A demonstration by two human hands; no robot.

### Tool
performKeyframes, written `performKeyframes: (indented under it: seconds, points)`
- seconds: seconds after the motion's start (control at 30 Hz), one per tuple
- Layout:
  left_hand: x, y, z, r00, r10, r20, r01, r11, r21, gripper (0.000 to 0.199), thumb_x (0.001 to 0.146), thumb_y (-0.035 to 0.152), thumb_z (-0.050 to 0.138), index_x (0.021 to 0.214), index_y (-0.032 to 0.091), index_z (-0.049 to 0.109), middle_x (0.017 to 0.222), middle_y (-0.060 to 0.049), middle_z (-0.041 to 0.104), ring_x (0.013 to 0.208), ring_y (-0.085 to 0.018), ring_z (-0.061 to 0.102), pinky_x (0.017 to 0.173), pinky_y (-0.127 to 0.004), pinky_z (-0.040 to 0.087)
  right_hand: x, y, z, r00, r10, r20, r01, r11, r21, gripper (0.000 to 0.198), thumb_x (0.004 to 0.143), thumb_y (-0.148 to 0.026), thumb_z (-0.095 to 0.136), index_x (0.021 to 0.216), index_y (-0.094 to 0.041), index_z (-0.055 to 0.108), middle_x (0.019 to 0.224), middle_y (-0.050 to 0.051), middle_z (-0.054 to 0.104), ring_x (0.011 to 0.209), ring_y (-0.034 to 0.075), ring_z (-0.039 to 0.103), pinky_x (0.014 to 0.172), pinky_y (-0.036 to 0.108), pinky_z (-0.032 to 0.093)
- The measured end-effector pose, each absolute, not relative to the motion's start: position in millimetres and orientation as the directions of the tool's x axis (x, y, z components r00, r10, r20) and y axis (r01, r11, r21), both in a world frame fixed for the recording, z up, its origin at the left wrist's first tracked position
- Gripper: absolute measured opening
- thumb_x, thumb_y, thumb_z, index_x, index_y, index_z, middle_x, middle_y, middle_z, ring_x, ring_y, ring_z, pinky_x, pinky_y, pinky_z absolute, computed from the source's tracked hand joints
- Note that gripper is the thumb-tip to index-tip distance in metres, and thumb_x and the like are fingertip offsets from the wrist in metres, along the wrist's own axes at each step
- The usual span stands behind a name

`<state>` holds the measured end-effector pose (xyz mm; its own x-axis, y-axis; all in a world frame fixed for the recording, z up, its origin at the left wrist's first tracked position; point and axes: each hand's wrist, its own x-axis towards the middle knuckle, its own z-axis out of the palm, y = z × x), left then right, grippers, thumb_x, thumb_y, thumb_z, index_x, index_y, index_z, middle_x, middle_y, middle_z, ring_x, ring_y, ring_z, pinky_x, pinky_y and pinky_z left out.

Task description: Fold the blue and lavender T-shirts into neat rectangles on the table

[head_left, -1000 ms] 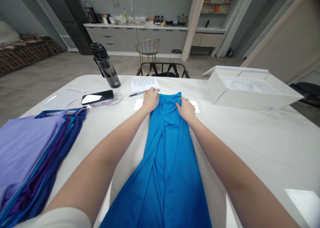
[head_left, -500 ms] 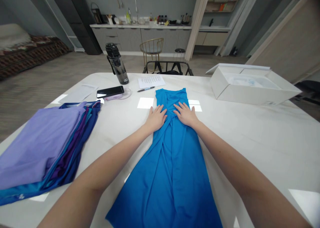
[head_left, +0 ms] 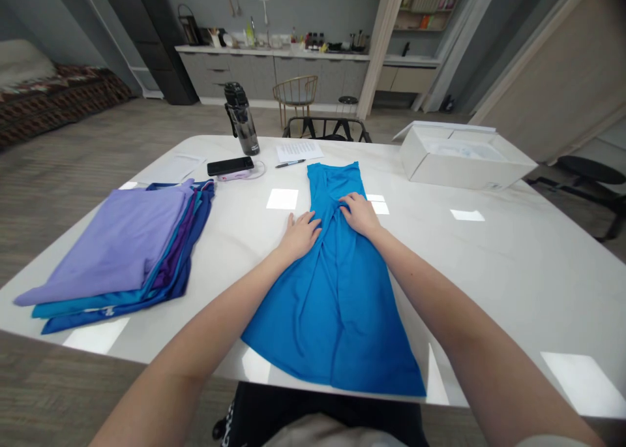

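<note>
Remotely I record: blue garment (head_left: 337, 303) from centre to six o'clock on table (head_left: 513, 271); left hand (head_left: 299, 236) spread at its ten o'clock edge, apparently steadying it; right hand (head_left: 360, 214) curled at one o'clock, whether pinching I cannot tell

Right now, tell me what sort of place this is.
Likely an open-plan kitchen and dining area, perhaps in a home: grey cabinets under a cluttered counter, a gold-framed chair, and a large white table.
</note>
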<state>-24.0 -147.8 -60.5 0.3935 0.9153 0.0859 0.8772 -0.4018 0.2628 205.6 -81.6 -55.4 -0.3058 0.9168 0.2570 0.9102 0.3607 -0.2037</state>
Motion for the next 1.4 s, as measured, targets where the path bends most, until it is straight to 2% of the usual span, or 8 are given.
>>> performKeyframes:
  seconds: [0.2, 0.47, 0.6, 0.8, 0.93, 1.1, 1.3, 1.4]
  points:
    - [-30, -190, -50, 0.351, 0.931, 0.104, 0.878, -0.365, 0.310, 0.034, 0.106, 0.043, 0.045, 0.122, 0.024, 0.068, 0.136, -0.009, 0.065, 0.128, -0.025, 0.057, 0.116, -0.046, 0.034, 185, -138, -55, -0.468, 0.855, 0.223, 0.810, 0.516, -0.279, 0.031, 0.101, -0.027, 0.055, 0.130, -0.021, 0.066, 0.126, 0.010, 0.064, 0.115, 0.025, 0.061, 0.095, 0.033, 0.048]
    - [-39, -245, -34, 0.221, 0.975, -0.013, 0.949, -0.212, 0.231, 0.029, 0.102, 0.039, 0.050, 0.121, 0.020, 0.063, 0.118, -0.011, 0.073, 0.109, -0.029, 0.069, 0.091, -0.041, 0.048, 162, -185, -44, -0.534, 0.833, 0.145, 0.814, 0.553, -0.178, 0.036, 0.104, -0.026, 0.052, 0.138, -0.026, 0.063, 0.125, 0.010, 0.064, 0.113, 0.026, 0.062, 0.089, 0.033, 0.045]
    - [-48, -264, -27, 0.193, 0.976, -0.104, 0.971, -0.175, 0.161, 0.029, 0.102, 0.041, 0.049, 0.115, 0.021, 0.065, 0.110, -0.013, 0.075, 0.105, -0.031, 0.071, 0.089, -0.041, 0.048, 151, -192, -42, -0.575, 0.812, 0.097, 0.801, 0.583, -0.136, 0.038, 0.105, -0.028, 0.049, 0.141, -0.030, 0.062, 0.121, 0.008, 0.067, 0.102, 0.024, 0.065, 0.084, 0.032, 0.043]
    - [-54, -287, -21, 0.192, 0.981, -0.030, 0.967, -0.184, 0.176, 0.029, 0.104, 0.042, 0.045, 0.104, 0.023, 0.066, 0.110, -0.011, 0.075, 0.105, -0.030, 0.070, 0.090, -0.041, 0.047, 138, -201, -39, -0.625, 0.773, 0.114, 0.771, 0.633, -0.064, 0.028, 0.105, -0.029, 0.050, 0.125, -0.026, 0.070, 0.112, 0.008, 0.068, 0.102, 0.024, 0.065, 0.082, 0.033, 0.039]
    - [-57, -307, -22, 0.193, 0.981, -0.017, 0.969, -0.188, 0.160, 0.023, 0.103, 0.038, 0.045, 0.106, 0.024, 0.064, 0.106, -0.009, 0.076, 0.103, -0.029, 0.071, 0.090, -0.041, 0.045, 138, -211, -36, -0.611, 0.778, 0.147, 0.785, 0.619, -0.012, 0.026, 0.104, -0.025, 0.048, 0.118, -0.021, 0.069, 0.111, 0.010, 0.068, 0.103, 0.025, 0.064, 0.082, 0.034, 0.037]
    - [-63, -331, -20, 0.189, 0.982, -0.009, 0.975, -0.186, 0.120, 0.021, 0.102, 0.031, 0.046, 0.111, 0.024, 0.063, 0.102, -0.008, 0.077, 0.099, -0.029, 0.072, 0.089, -0.042, 0.045, 143, -225, -34, -0.518, 0.838, 0.172, 0.846, 0.531, -0.037, 0.027, 0.102, -0.020, 0.047, 0.119, -0.020, 0.067, 0.116, 0.012, 0.068, 0.105, 0.027, 0.063, 0.080, 0.034, 0.038]
    - [-60, -354, -13, 0.148, 0.988, 0.047, 0.974, -0.154, 0.168, 0.027, 0.105, 0.036, 0.042, 0.117, 0.024, 0.063, 0.107, -0.010, 0.076, 0.100, -0.029, 0.072, 0.083, -0.038, 0.049, 131, -257, -32, -0.605, 0.779, 0.164, 0.782, 0.620, -0.058, 0.028, 0.104, -0.029, 0.051, 0.128, -0.024, 0.065, 0.116, 0.009, 0.068, 0.102, 0.025, 0.065, 0.082, 0.033, 0.040]
    - [-55, -369, -5, 0.164, 0.985, 0.059, 0.969, -0.172, 0.178, 0.026, 0.104, 0.034, 0.045, 0.121, 0.024, 0.063, 0.115, -0.010, 0.074, 0.101, -0.028, 0.072, 0.082, -0.037, 0.049, 127, -274, -26, -0.608, 0.775, 0.172, 0.780, 0.624, -0.052, 0.028, 0.104, -0.025, 0.050, 0.127, -0.025, 0.067, 0.117, 0.008, 0.067, 0.100, 0.023, 0.065, 0.081, 0.032, 0.040]
